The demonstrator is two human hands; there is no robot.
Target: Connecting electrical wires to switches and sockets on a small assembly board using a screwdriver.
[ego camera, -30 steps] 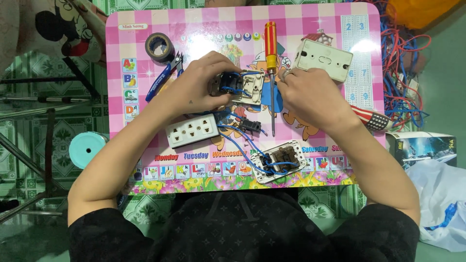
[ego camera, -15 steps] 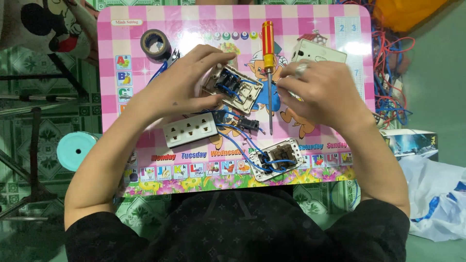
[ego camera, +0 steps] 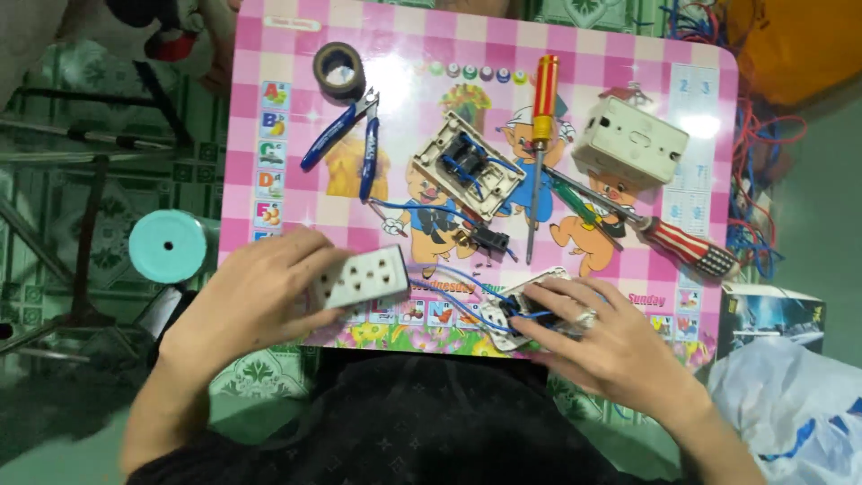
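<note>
1. Two hands were at the near edge of the pink checked table (ego camera: 269, 54), well apart from each other.
2. Our left hand (ego camera: 256, 301) was clamped around a white socket strip (ego camera: 361, 277), fingers curled under its left end, at the near-left part of the table.
3. Our right hand (ego camera: 602, 337) lay over a white switch module (ego camera: 521, 310) with blue wires (ego camera: 449, 283) near the middle of the near edge; fingers were closed loosely on it, with a ring on one finger.
4. Near the table's centre lay an open socket back (ego camera: 467, 166) with blue wiring, tilted, and just below it a small black part (ego camera: 489, 240).
5. A yellow and red screwdriver (ego camera: 541, 135) lay upright beside that socket back, its tip pointing toward the near edge.
6. Another screwdriver with a red and white striped handle (ego camera: 687, 247) lay slanted toward the right edge, its shaft crossing a green tool (ego camera: 579, 205).
7. A white wall box (ego camera: 630, 141) sat near the far-right corner.
8. Blue-handled pliers (ego camera: 346, 139) and a roll of dark tape (ego camera: 338, 69) lay toward the far-left corner, just beside each other.
9. Off the table, a teal round lid (ego camera: 168, 245) sat by the left edge, and tangled wires (ego camera: 759, 180) lay past the right edge.
</note>
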